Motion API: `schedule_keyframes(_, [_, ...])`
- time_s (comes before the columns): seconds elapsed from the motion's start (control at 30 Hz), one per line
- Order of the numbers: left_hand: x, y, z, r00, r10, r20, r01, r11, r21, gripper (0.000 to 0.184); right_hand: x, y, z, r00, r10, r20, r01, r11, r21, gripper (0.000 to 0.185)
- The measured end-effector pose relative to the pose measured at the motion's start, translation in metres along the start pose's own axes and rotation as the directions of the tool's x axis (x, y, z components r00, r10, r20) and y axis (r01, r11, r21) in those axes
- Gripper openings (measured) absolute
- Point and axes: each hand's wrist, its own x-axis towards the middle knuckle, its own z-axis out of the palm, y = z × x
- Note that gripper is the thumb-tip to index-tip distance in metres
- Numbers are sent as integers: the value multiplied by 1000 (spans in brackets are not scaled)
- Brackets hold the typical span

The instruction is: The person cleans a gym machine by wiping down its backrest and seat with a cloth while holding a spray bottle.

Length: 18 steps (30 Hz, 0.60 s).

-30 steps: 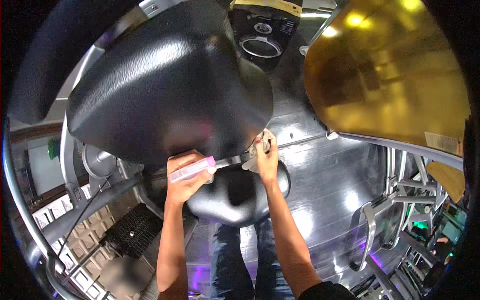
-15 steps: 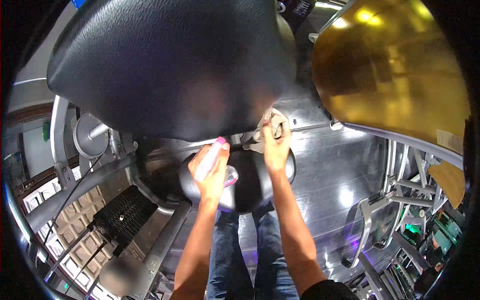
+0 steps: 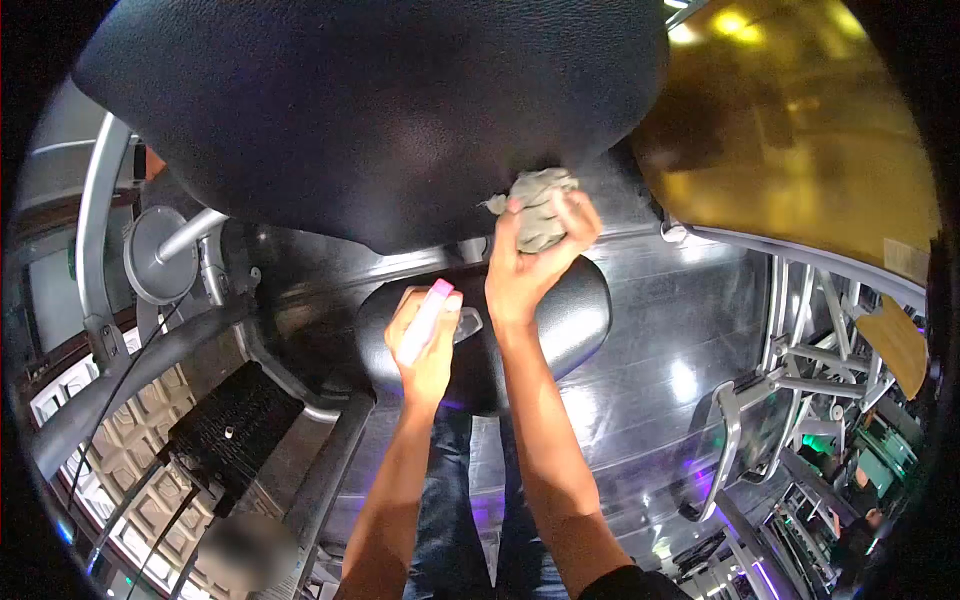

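Observation:
My left hand point(image 3: 425, 345) is wrapped round a clear bottle with a pink top point(image 3: 430, 315), held over the lower black padded seat point(image 3: 580, 315). A crumpled grey-green cloth point(image 3: 542, 208) is gripped in the fingers of my right hand point(image 3: 535, 255). The cloth is at the lower edge of the large black padded backrest point(image 3: 380, 120), which fills the upper part of the view. Whether the cloth presses on the padding is hard to tell.
A gold, shiny panel point(image 3: 790, 130) stands at the upper right. Grey metal machine frames point(image 3: 730, 450) are at the right. On the left are a round grey disc on a bar point(image 3: 160, 255) and a black weight stack point(image 3: 235, 430). The floor point(image 3: 650, 370) is dark and glossy.
The backrest looks larger and nearer. My right hand has moved up with the cloth, which now shows more fully. My left hand has turned the bottle more upright and shifted right.

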Motion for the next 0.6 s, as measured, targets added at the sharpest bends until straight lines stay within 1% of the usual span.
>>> schedule_keyframes(0.07, [0,-3,-7,1000,-4,25,4,1000,0,20,-19,15,-2,990,-71,123,77,996,-38,48])
schedule_keyframes(0.1, [0,-3,-10,999,-6,51,6,1000,1,26,-22,17,-5,990,-67,123,73,997,-39,48])
schedule_keyframes(0.13, [-2,1,-13,999,-6,51,6,1000,3,26,-23,19,-9,991,-3,133,4,1000,-4,47])
schedule_keyframes(0.17, [-2,6,-12,996,-43,80,45,999,-27,25,-22,21,-11,988,56,145,-61,998,31,46])
schedule_keyframes(0.2, [0,9,-11,991,-75,109,81,995,-57,24,-21,23,-11,980,164,111,-176,979,99,43])
schedule_keyframes(0.23, [0,7,-12,992,-68,107,75,995,-61,24,-20,25,-11,975,212,74,-218,971,94,37])
schedule_keyframes(0.3, [-5,-1,-17,991,-30,130,52,983,-174,15,-6,2,-2,919,385,-88,-390,920,-47,33])
schedule_keyframes(0.33, [-7,5,-19,993,-50,103,61,993,-104,14,3,-11,5,920,381,-87,-386,922,-43,33])
schedule_keyframes(0.37, [-9,4,-23,994,-45,100,56,993,-105,14,14,-23,14,860,494,-125,-478,867,141,31])
schedule_keyframes(0.4, [-10,-1,-29,998,-9,69,13,998,-56,13,18,-30,21,784,605,-139,-541,776,324,30])
schedule_keyframes(0.43, [-11,-4,-34,999,30,40,-30,1000,-6,13,15,-33,26,786,603,-137,-538,776,329,30])
schedule_keyframes(0.47, [-12,-6,-37,1000,-27,-15,27,999,-38,15,11,-36,29,810,561,-171,-506,816,280,31])
schedule_keyframes(0.5, [-11,-8,-42,1000,-19,-17,18,999,-39,15,7,-38,32,832,515,-204,-471,852,230,32])
schedule_keyframes(0.53, [-10,-10,-49,999,48,2,-48,998,39,18,-1,-40,33,864,459,-206,-435,887,153,40])
schedule_keyframes(0.57, [-9,-14,-56,993,112,24,-114,987,118,20,-12,-36,33,864,460,-207,-434,887,158,40])
schedule_keyframes(0.6, [-10,-18,-61,995,101,12,-102,992,79,24,-26,-29,33,961,264,-82,-256,962,89,43])
